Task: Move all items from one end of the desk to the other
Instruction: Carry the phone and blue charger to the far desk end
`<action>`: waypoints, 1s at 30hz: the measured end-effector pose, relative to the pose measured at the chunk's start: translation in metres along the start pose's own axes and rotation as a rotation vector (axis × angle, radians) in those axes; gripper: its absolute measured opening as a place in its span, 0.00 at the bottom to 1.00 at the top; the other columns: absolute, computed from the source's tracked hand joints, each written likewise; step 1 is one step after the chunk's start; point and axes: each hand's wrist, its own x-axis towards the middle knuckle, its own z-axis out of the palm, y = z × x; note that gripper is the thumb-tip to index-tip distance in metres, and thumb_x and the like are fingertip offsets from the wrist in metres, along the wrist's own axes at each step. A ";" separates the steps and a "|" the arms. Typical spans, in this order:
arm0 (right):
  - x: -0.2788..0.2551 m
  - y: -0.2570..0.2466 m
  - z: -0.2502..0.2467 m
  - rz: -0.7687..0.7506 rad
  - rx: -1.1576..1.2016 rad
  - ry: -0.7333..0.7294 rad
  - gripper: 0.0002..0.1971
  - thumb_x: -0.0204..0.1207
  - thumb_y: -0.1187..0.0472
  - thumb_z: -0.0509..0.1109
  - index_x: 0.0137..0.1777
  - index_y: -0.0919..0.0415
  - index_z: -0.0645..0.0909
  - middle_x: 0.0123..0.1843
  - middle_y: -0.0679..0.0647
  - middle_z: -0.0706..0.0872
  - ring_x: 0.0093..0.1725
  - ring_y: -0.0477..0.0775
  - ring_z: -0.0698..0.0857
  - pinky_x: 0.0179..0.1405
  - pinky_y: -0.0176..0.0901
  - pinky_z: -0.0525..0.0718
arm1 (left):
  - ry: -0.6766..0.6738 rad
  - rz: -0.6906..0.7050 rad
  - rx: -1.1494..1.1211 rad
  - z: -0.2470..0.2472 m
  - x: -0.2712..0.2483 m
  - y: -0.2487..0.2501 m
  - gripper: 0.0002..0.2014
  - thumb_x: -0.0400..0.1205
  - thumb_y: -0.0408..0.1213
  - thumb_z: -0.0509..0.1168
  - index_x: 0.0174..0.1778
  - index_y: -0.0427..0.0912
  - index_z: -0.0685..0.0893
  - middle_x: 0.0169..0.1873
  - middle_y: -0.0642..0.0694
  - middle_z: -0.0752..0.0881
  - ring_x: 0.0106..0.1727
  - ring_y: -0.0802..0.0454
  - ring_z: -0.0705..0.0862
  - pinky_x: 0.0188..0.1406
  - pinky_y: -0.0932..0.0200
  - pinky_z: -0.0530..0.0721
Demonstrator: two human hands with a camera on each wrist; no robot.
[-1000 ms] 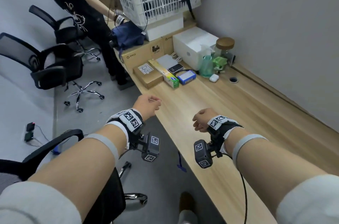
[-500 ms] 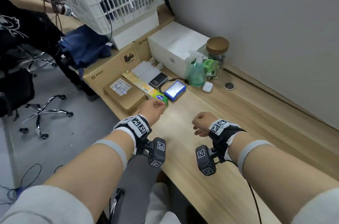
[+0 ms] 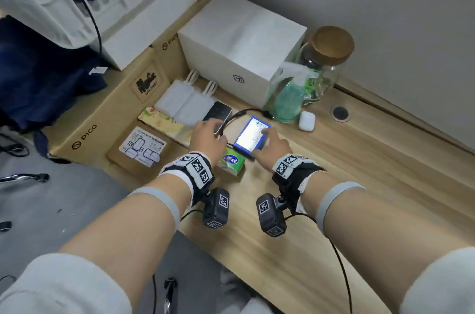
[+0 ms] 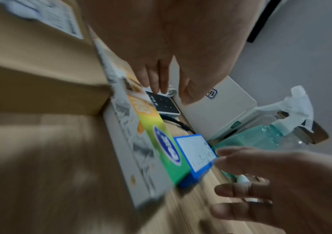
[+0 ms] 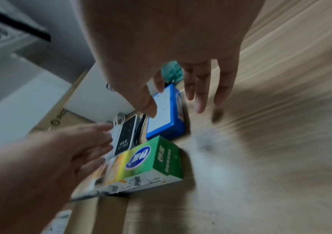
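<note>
Right hand (image 3: 270, 145) spread over my blue-cased device (image 3: 250, 136), nothing gripped yet.
Left hand (image 3: 208, 137) open above the black card reader (image 3: 218, 113); both look rigid, light — I'd pinch the long edges.

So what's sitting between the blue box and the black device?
A looped black cable lies on the desk between the blue box and the black device; the head view and right wrist view show it.
</note>
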 end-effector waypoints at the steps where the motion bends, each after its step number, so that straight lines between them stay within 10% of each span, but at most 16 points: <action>1: 0.008 -0.003 0.004 -0.019 -0.050 -0.012 0.33 0.75 0.49 0.69 0.79 0.40 0.62 0.68 0.62 0.70 0.49 0.66 0.83 0.58 0.47 0.81 | -0.030 0.015 0.043 -0.001 0.009 0.000 0.22 0.83 0.35 0.66 0.75 0.46 0.77 0.69 0.40 0.76 0.67 0.43 0.80 0.70 0.55 0.74; 5: 0.033 -0.008 0.018 -0.141 -0.314 -0.023 0.34 0.77 0.47 0.64 0.82 0.29 0.57 0.76 0.65 0.62 0.72 0.69 0.73 0.73 0.55 0.75 | -0.141 -0.004 0.183 0.002 0.043 0.005 0.27 0.84 0.38 0.64 0.81 0.47 0.72 0.73 0.37 0.76 0.72 0.38 0.77 0.76 0.48 0.73; 13: 0.039 -0.017 0.008 -0.071 -0.459 0.073 0.22 0.77 0.40 0.65 0.69 0.39 0.68 0.68 0.63 0.65 0.64 0.68 0.72 0.58 0.57 0.78 | -0.041 -0.030 0.270 0.015 0.070 0.014 0.26 0.80 0.32 0.61 0.76 0.47 0.76 0.72 0.36 0.77 0.74 0.35 0.72 0.72 0.45 0.74; 19: 0.031 0.014 -0.004 0.055 -0.524 0.127 0.29 0.68 0.67 0.65 0.65 0.43 0.62 0.66 0.65 0.65 0.59 0.67 0.71 0.39 0.51 0.75 | 0.024 -0.091 0.349 0.027 0.081 0.015 0.24 0.79 0.34 0.67 0.72 0.42 0.74 0.70 0.32 0.72 0.71 0.32 0.70 0.65 0.42 0.76; 23: 0.023 0.046 -0.020 0.150 -0.474 0.162 0.45 0.68 0.57 0.75 0.80 0.49 0.53 0.67 0.62 0.68 0.66 0.65 0.72 0.42 0.50 0.74 | 0.074 -0.139 0.399 0.039 0.082 0.020 0.29 0.75 0.37 0.73 0.71 0.36 0.73 0.70 0.32 0.71 0.71 0.30 0.70 0.70 0.44 0.72; 30: -0.004 0.094 -0.035 0.271 -0.447 0.124 0.38 0.65 0.45 0.78 0.70 0.62 0.67 0.67 0.60 0.72 0.67 0.64 0.74 0.56 0.50 0.77 | -0.004 -0.190 0.421 0.054 0.055 0.032 0.41 0.67 0.46 0.82 0.71 0.32 0.71 0.69 0.32 0.75 0.72 0.33 0.73 0.66 0.46 0.76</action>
